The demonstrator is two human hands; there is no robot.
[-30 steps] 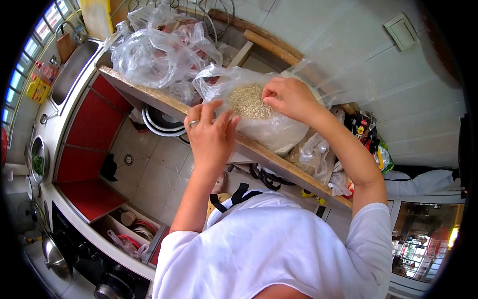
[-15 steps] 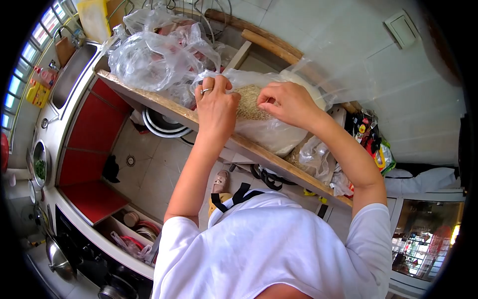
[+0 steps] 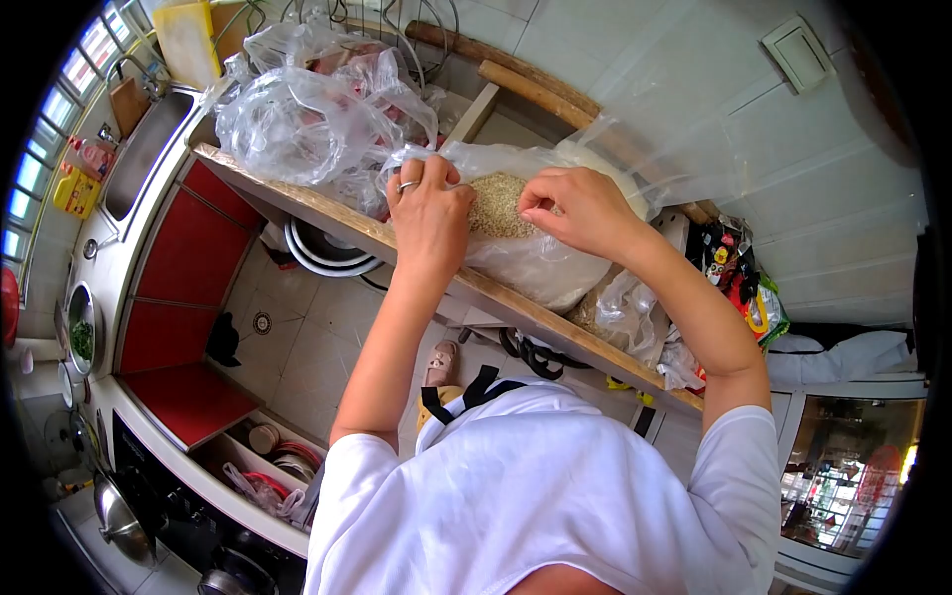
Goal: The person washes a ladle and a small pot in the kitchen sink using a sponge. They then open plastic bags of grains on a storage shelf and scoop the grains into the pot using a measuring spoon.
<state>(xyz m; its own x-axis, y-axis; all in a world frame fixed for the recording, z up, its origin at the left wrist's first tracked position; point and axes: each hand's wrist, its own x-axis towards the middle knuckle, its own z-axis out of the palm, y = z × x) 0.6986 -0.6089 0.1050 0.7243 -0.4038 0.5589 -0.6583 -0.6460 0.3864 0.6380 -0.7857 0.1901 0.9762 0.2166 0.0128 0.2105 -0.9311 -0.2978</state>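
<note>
Moved to upper centre, the left hand [image 3: 428, 223] curls, seemingly pinching the opened bag [image 3: 540, 270]; the right hand [image 3: 580, 210] presses fingertips together, contents unclear, with grain [image 3: 496, 206] still inside.

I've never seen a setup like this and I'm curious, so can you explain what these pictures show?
There's no machine here: a person works with bare hands, and every picture comes from one camera on their head, looking down. The left hand curls its fingers at the edge of an open plastic bag of pale grain. The right hand is over the grain, fingertips together; I can't tell whether it holds any. The bag lies on a wooden-edged shelf, beside crumpled clear bags.
</note>
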